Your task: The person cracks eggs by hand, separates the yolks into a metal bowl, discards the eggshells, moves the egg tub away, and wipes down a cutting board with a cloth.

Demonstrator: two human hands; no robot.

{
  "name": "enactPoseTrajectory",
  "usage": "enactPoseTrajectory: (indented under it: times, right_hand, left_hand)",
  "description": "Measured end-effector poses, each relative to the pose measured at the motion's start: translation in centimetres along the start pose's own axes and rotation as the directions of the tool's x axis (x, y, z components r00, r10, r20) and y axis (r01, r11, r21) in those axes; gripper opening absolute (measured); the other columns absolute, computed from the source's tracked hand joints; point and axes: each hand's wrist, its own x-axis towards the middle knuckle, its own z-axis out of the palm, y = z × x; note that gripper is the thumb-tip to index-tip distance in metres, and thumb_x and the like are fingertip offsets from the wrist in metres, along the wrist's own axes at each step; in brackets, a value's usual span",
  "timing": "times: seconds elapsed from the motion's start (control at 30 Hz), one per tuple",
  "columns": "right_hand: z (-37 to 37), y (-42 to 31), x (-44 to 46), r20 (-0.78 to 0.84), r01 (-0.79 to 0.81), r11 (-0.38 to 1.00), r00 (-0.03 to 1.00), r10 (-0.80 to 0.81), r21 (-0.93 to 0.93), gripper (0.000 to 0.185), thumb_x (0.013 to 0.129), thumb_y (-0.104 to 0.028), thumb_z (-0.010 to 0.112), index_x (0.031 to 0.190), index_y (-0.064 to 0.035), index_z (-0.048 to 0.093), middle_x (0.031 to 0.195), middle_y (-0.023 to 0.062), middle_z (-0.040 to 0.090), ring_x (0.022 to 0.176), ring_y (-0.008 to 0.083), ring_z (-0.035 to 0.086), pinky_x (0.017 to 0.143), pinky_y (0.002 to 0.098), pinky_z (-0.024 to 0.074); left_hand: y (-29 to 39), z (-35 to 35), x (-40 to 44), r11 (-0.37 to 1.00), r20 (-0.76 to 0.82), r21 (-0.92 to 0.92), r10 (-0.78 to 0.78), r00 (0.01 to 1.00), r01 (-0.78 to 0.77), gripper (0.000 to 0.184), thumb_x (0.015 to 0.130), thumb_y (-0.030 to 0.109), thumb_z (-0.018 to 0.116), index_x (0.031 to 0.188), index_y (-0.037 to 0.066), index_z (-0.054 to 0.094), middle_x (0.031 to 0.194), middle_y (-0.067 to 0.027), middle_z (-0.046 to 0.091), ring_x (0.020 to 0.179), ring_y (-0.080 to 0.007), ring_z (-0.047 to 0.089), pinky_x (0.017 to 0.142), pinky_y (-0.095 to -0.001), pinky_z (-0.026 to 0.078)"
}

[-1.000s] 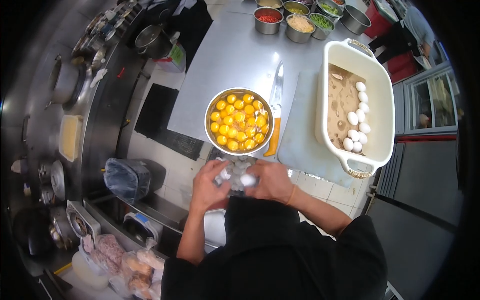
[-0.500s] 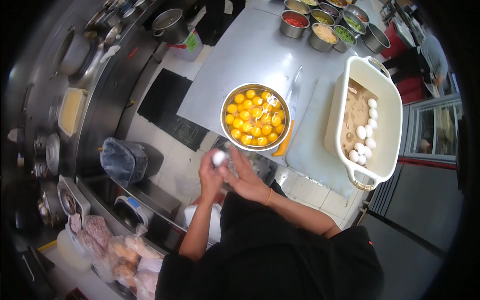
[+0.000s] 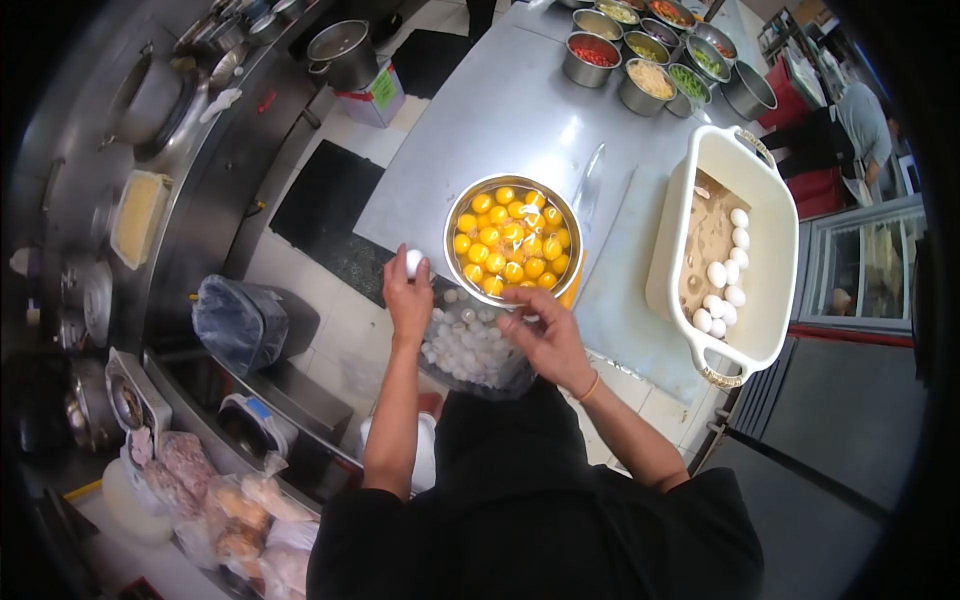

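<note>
A white egg [image 3: 415,263] is held in the fingertips of my left hand [image 3: 408,300], left of the metal bowl [image 3: 449,250] full of yolks. My right hand [image 3: 547,338] is near the bowl's lower edge, fingers apart and somewhat curled, with nothing visible in them. Between and below my hands a bag of eggshells [image 3: 470,345] hangs under the table edge. A knife [image 3: 592,178] with a yellow handle lies right of the bowl, its handle partly hidden. Several whole eggs [image 3: 734,273] rest in the white tub [image 3: 665,240].
The cutting board [image 3: 622,310] lies under the tub on the steel table [image 3: 450,120]. Metal containers of chopped food [image 3: 590,60] stand at the back. A lined bin [image 3: 240,325] is at left. Another person [image 3: 865,125] is at the upper right.
My hands have moved apart: the left went up and leftward with the egg, the right shifted right toward the bowl's lower edge. The shells in the bag now show more.
</note>
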Motion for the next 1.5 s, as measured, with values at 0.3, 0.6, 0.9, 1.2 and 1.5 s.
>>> enactPoseTrajectory:
  times: [0.3,0.6,0.9,1.2,1.5]
  right_hand:
    - [-2.5,-5.3,10.4,0.388,0.625,0.756,0.757,-0.525,-0.195,0.044,0.08,-0.015,0.07,0.122,-0.0052,0.064,0.113,0.0215,0.067,0.099,0.033,0.067,0.084,0.0406,0.0536]
    - [-5.3,-5.4,12.0,0.435,0.466,0.838,0.841,-0.321,-0.284,0.045,0.068,-0.025,0.075,0.11,-0.0089,0.072,0.079,0.0174,0.071,0.072,0.0332,0.07,0.072,0.039,0.0558]
    - [-5.2,-2.1,11.7,0.209,0.52,0.797,0.854,-0.477,-0.308,0.044,0.066,-0.024,0.075,0.107,-0.0097,0.073,0.084,0.0193,0.07,0.074,0.036,0.068,0.07,0.0413,0.0558]
    - [-4.8,-0.1,12.1,0.144,0.608,0.685,0.78,-0.608,-0.401,0.05,0.064,-0.015,0.074,0.114,-0.006,0.071,0.09,0.021,0.071,0.074,0.034,0.07,0.073,0.0376,0.0589]
    - [-6.9,0.1,13.2,0.356,0.628,0.55,0.773,-0.526,-0.551,0.048,0.069,-0.009,0.069,0.118,-0.0068,0.068,0.112,0.0188,0.069,0.09,0.0361,0.069,0.084,0.0393,0.0576]
  left_hand:
    - [10.8,-6.8,3.7,0.551,0.645,-0.607,-0.08,0.76,0.573,0.033,0.101,0.027,0.058,0.118,-0.001,0.061,0.087,-0.0077,0.066,0.061,-0.0108,0.06,0.048,-0.0234,0.049]
    - [13.5,-3.9,5.9,0.637,0.743,-0.535,0.042,0.667,0.555,0.03,0.094,0.013,0.066,0.118,-0.002,0.059,0.09,-0.0089,0.067,0.061,-0.0114,0.063,0.051,-0.0237,0.053]
    - [13.7,-1.1,6.2,0.729,0.652,-0.575,0.133,0.746,0.373,0.034,0.081,-0.006,0.066,0.115,-0.009,0.061,0.094,-0.0108,0.069,0.068,-0.0118,0.065,0.06,-0.0237,0.054]
    - [14.5,0.8,5.4,0.854,0.552,-0.439,0.012,0.834,0.278,0.038,0.075,-0.007,0.063,0.112,-0.01,0.063,0.092,-0.012,0.069,0.07,-0.0122,0.066,0.06,-0.0231,0.053]
    - [13.5,0.4,6.3,0.937,0.417,-0.225,0.341,0.842,-0.268,0.039,0.075,-0.004,0.063,0.114,-0.006,0.066,0.102,-0.0135,0.066,0.074,-0.0166,0.068,0.063,-0.0238,0.054]
